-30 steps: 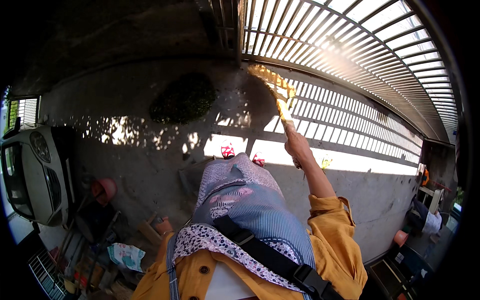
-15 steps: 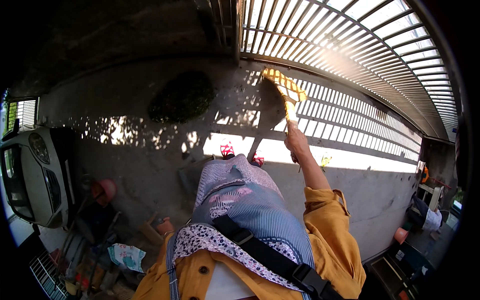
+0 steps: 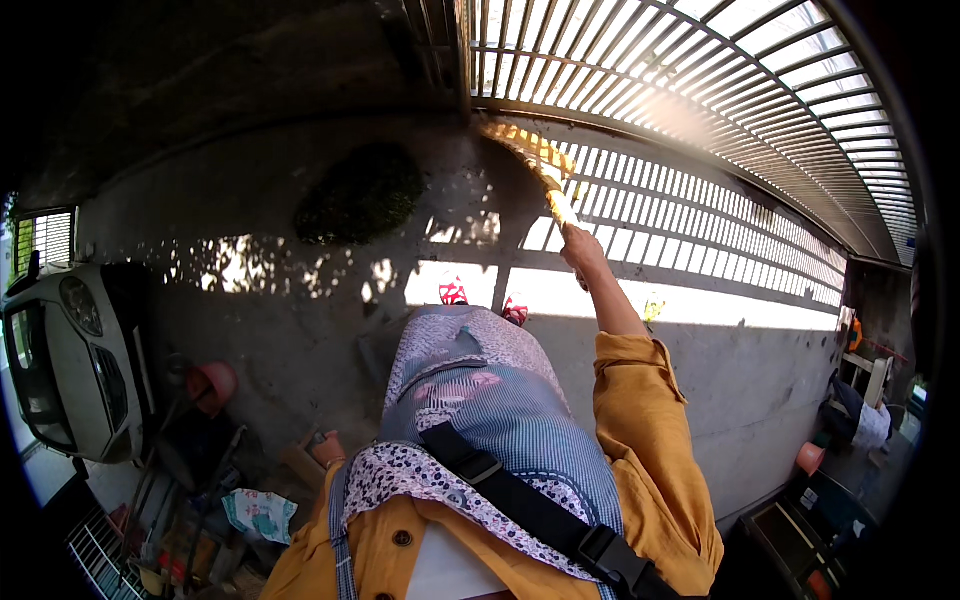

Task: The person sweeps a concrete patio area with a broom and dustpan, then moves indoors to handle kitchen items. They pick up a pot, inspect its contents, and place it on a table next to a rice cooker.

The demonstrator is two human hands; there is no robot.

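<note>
My right hand is stretched forward and closed around the handle of a yellow straw broom. The broom's fanned head points away to the far left, close to the floor by the foot of the barred gate. Low beside my left hip, my left hand appears closed, next to a brown board-like thing. What it holds, if anything, I cannot make out. A dark green, leafy heap lies on the concrete floor, left of the broom.
A white car stands at the left. Near it are a pink bucket, a printed bag and mixed clutter. A pink tub and dark furniture stand at the right. Barred sunlight falls across the floor.
My right hand and the broom have swung a little to the left, the broom head moving nearer the gate's left post. My left hand stays low at my side.
</note>
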